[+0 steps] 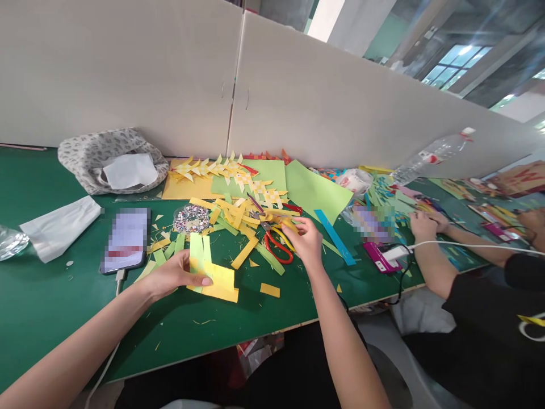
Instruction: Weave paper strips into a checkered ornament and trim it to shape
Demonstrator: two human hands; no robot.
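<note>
My left hand point(174, 276) pinches woven paper strips, with upright light green strips point(197, 253) crossing wide yellow strips point(220, 279). The thumb presses flat on the yellow part. At the centre, my right hand point(305, 241) has its fingers closed around the yellow handle of a pair of scissors point(276, 217); the fingers partly hide it. Just below lie red-handled scissors point(279, 250), crossing a yellow loop. A heap of cut yellow and green paper strips point(238, 215) spreads between and beyond my hands. A round sequined piece point(191, 218) lies behind the left hand.
Behind the heap, a yellow woven paper chain point(244, 180) lies on green sheets point(317, 190). A phone point(125, 238) with a cable, a cloth bag point(113, 162) and a tissue pack point(62, 227) are leftward. Rightward are a blue strip point(335, 237), power strip point(380, 258), bottle point(432, 158) and another person's hands point(426, 222).
</note>
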